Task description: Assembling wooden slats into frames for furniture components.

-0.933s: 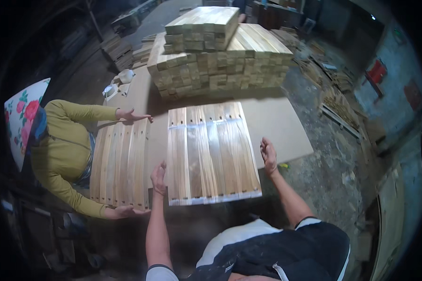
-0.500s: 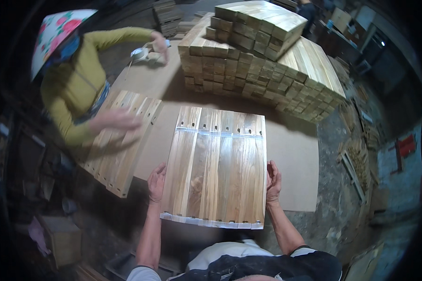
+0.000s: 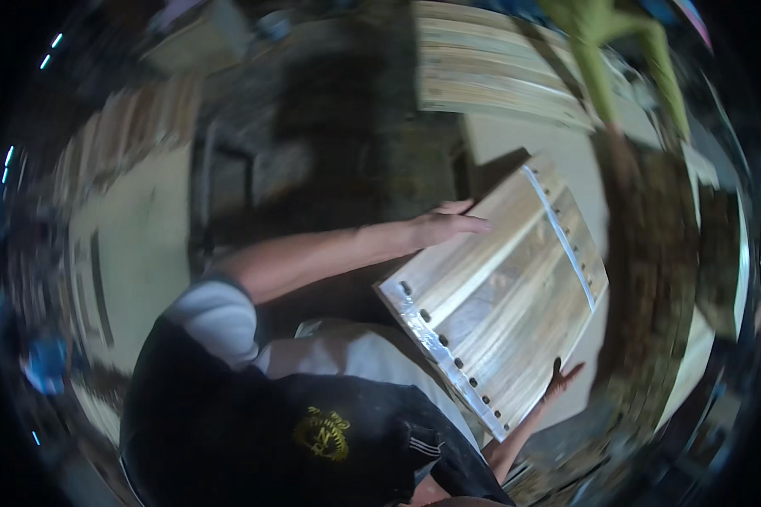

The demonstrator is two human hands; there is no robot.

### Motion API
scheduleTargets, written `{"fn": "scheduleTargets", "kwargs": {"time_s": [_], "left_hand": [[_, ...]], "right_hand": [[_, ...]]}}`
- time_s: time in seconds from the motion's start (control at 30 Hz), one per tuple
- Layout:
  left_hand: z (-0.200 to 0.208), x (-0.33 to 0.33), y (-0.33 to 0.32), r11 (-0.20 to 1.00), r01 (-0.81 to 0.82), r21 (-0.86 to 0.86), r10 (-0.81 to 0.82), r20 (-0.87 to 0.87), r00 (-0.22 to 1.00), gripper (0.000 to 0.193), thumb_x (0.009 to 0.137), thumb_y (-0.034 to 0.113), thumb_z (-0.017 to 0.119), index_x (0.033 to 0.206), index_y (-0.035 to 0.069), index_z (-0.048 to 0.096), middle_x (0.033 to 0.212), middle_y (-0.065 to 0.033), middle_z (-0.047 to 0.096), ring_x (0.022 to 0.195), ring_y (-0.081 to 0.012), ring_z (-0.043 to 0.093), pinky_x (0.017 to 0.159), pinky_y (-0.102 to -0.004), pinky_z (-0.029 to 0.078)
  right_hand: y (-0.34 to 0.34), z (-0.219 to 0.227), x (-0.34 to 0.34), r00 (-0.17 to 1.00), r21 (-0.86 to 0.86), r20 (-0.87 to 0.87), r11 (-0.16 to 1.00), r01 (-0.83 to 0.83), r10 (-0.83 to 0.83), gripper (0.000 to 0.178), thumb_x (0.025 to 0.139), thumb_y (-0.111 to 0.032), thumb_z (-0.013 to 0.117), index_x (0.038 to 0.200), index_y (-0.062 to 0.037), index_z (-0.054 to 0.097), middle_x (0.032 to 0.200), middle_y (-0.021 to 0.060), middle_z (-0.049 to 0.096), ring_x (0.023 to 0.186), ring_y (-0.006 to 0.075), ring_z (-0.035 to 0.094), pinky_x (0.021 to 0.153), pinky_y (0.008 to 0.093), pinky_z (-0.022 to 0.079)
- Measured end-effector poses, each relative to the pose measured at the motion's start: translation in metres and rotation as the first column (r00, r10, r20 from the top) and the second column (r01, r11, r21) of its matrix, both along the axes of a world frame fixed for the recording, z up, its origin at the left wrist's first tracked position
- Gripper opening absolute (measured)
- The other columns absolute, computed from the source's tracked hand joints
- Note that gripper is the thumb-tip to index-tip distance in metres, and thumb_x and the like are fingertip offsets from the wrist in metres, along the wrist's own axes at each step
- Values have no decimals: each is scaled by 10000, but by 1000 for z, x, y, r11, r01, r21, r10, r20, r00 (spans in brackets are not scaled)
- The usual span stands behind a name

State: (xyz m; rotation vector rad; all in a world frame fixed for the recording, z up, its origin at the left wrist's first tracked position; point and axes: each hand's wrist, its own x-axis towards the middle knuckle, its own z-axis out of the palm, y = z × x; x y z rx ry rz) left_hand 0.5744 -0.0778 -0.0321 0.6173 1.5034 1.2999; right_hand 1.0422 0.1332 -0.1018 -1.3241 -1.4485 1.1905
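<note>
- The table (image 3: 524, 135) is lying under the far part of the work, its surface showing beyond and beside the wood.
- A wood stack (image 3: 651, 262) is standing on the right, blurring badly.
- A pale board (image 3: 135, 245) is lying on the left, well apart from the hands, with wooden slats (image 3: 135, 118) showing at its far end.
- A co-worker in a yellow-green top (image 3: 596, 59) is leaning in from the far side, one arm reaching toward the stack; that hand is too blurred to read.
- A second bundle (image 3: 490, 59) of slats is resting at the table's far end.
- The wood bundle (image 3: 495, 296) is slanting between the person's hands, its near end hanging past the table and just before the body; whether its underside is touching the table, I cannot tell.
- The left hand (image 3: 448, 228) is holding one long edge, fingers lying over the top.
- The right hand (image 3: 560, 382) is holding the opposite edge, fingers spreading wide.
- Shiny tape (image 3: 560, 237) is crossing both ends.
- Dark holes (image 3: 444, 340) are lining each end.
</note>
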Motion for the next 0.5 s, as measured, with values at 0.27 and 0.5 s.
{"fn": "scheduleTargets", "kwargs": {"time_s": [0.27,0.5], "left_hand": [[85,14,-101,938,-347,-10,347,13,938,793,851,415,711,1469,10,423,1340,-125,582,1274,-175,492,1086,-302,344],[126,45,-168,790,-612,32,612,-23,790,906,792,439,762,1452,-70,406,1429,-205,499,1321,-248,472,1111,-316,343]], "right_hand": [[-8,99,-131,911,-494,-396,810,-316,115,1002,838,-773,515,1482,-15,391,1530,198,351,1352,350,405,1110,495,367],[3,94,-205,741,-354,-382,654,-669,551,913,943,-731,318,1467,12,400,1474,182,450,1344,317,435,1148,412,317]]}}
